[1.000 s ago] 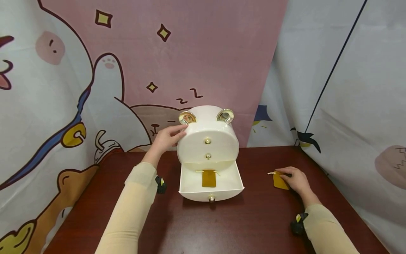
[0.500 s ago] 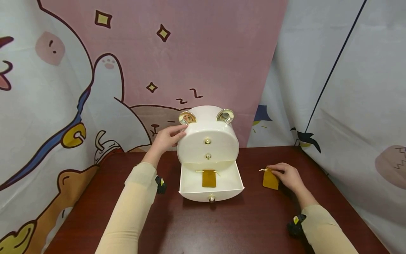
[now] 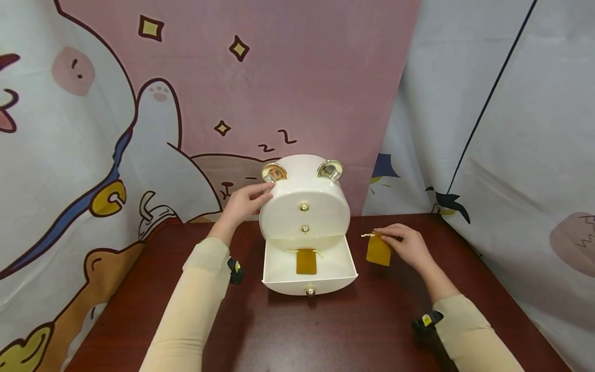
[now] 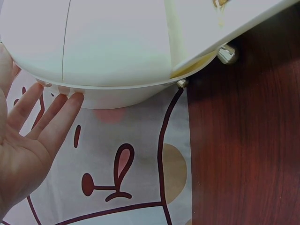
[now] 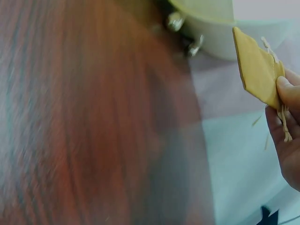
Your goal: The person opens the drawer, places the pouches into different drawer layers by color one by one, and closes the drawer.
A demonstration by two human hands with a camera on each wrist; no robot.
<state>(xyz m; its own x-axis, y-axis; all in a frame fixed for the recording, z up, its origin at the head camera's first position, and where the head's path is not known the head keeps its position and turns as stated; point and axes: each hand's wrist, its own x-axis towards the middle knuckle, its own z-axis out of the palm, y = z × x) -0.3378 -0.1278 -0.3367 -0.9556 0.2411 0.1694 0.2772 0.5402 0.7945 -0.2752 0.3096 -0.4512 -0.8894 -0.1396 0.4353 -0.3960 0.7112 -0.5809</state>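
A white jewelry box (image 3: 304, 214) with two shiny gold ears stands on the table, its bottom drawer (image 3: 279, 268) pulled out. Inside that drawer lies a mustard drawstring pouch (image 3: 306, 261). My left hand (image 3: 241, 206) rests against the box's upper left side; in the left wrist view its fingers (image 4: 58, 124) are extended, tips at the box's edge. To the right of the drawer, my right hand (image 3: 406, 245) pinches a second mustard drawstring pouch (image 3: 378, 251) near its corded top, raised above the table. The right wrist view shows the thumb pressed on this pouch (image 5: 255, 68).
The dark red wooden table (image 3: 302, 336) carries the box near its back edge. Behind it hangs a pink cartoon backdrop (image 3: 325, 93), and a pale cloth (image 3: 511, 155) closes off the right side. Two gold knobs sit on the box's front above the drawer.
My right hand has carried its pouch leftward and up, closer to the open drawer. My left hand, the box and the pouch in the drawer have stayed put.
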